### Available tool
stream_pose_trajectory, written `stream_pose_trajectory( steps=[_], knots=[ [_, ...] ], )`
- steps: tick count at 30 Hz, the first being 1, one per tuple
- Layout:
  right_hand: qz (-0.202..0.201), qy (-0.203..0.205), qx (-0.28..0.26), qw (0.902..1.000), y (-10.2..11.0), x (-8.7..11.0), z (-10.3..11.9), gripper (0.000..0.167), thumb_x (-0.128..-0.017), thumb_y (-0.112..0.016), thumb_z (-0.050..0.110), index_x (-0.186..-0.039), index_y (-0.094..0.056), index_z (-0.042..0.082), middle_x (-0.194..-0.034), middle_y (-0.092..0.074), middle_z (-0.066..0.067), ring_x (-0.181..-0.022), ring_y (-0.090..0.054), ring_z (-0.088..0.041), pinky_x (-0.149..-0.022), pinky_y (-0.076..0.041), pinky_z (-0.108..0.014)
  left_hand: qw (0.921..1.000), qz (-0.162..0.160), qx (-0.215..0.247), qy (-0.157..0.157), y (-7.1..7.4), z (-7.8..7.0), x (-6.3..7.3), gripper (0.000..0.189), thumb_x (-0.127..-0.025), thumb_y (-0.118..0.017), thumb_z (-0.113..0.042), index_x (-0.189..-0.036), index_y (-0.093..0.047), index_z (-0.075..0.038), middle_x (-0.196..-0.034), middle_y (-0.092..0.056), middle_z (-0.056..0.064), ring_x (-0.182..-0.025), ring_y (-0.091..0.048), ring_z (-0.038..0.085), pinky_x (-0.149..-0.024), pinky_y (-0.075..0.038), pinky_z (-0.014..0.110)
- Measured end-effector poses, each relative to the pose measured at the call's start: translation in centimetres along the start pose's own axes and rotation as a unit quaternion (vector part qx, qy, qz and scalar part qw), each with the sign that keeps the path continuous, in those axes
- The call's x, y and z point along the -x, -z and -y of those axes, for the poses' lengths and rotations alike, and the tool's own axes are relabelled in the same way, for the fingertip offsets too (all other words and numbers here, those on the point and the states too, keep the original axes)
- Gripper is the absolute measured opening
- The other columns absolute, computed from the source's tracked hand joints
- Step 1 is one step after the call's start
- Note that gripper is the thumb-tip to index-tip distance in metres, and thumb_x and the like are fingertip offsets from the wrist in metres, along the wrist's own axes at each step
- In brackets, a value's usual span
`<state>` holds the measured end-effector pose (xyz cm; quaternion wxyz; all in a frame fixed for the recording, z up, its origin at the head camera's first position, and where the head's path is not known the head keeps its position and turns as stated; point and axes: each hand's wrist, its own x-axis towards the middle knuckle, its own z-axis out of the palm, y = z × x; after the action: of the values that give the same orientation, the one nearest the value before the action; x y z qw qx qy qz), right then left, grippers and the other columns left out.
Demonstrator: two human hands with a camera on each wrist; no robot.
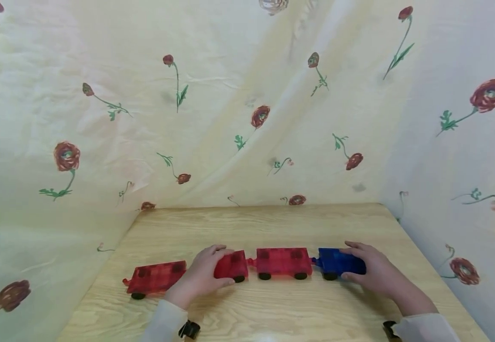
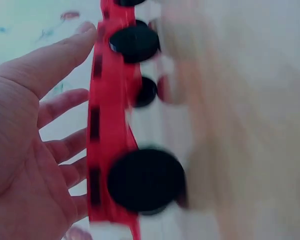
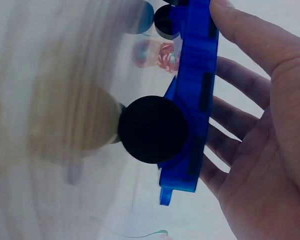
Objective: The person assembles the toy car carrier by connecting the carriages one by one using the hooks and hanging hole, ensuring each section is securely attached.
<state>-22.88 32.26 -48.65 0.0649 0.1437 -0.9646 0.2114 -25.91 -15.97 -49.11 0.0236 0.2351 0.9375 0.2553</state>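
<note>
Toy train cars with black wheels stand in a row on the wooden table. My left hand (image 1: 204,271) holds a red car (image 1: 232,266) from above, its thumb on the near side and its fingers over the far side. At the row's right end my right hand (image 1: 377,273) grips a blue car (image 1: 337,261) the same way. Between them stands another red car (image 1: 283,261), its ends meeting both neighbours at small couplings. In the left wrist view the held red car (image 2: 107,120) shows its side and wheels; the right wrist view shows the blue car (image 3: 197,90) and its rear hook.
One more red car (image 1: 157,277) stands left of my left hand, partly behind it, its hook facing left. The wooden table (image 1: 256,223) is bounded at the back and sides by a flower-patterned cloth (image 1: 222,71).
</note>
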Motion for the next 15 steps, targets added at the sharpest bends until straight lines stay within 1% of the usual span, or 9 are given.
stream_pose_trajectory(
  steps=[3,7,11,15],
  knots=[
    [0.003,-0.007,0.003,1.0,-0.1,0.3,-0.3,0.065,-0.083,-0.09,0.041,-0.136,-0.069,0.009,-0.15,-0.052,-0.025,-0.134,-0.046,-0.055,-0.102,-0.04,-0.075,0.9999,-0.001,0.01,0.014,0.2,1.3,1.0,0.082,-0.086,-0.085,-0.051,-0.156,-0.051,-0.024,-0.16,-0.042,0.008,-0.146,-0.037,0.042,-0.109,-0.04,0.068],
    [0.001,-0.006,0.001,1.0,-0.1,0.5,-0.4,0.062,-0.083,-0.09,0.04,-0.133,-0.071,0.009,-0.148,-0.054,-0.025,-0.133,-0.047,-0.055,-0.101,-0.041,-0.075,0.9991,-0.019,0.015,0.034,0.8,2.7,2.0,0.082,-0.083,-0.087,-0.051,-0.153,-0.054,-0.023,-0.156,-0.047,0.007,-0.142,-0.042,0.041,-0.107,-0.044,0.065],
    [0.002,-0.008,-0.002,1.0,-0.1,0.5,-0.4,0.06,-0.083,-0.09,0.039,-0.133,-0.071,0.01,-0.147,-0.055,-0.025,-0.132,-0.048,-0.055,-0.1,-0.041,-0.074,0.9976,-0.041,0.027,0.049,1.1,3.7,2.6,0.078,-0.08,-0.09,-0.047,-0.148,-0.059,-0.024,-0.151,-0.052,0.002,-0.14,-0.046,0.037,-0.107,-0.045,0.061],
    [0.007,-0.01,-0.006,0.9999,-0.1,0.6,-0.6,0.059,-0.084,-0.089,0.036,-0.134,-0.07,0.01,-0.147,-0.055,-0.024,-0.132,-0.048,-0.055,-0.1,-0.042,-0.074,0.9964,-0.053,0.043,0.05,1.3,4.3,3.0,0.071,-0.08,-0.091,-0.043,-0.143,-0.064,-0.024,-0.144,-0.055,-0.005,-0.135,-0.051,0.034,-0.108,-0.045,0.06]
  ],
)
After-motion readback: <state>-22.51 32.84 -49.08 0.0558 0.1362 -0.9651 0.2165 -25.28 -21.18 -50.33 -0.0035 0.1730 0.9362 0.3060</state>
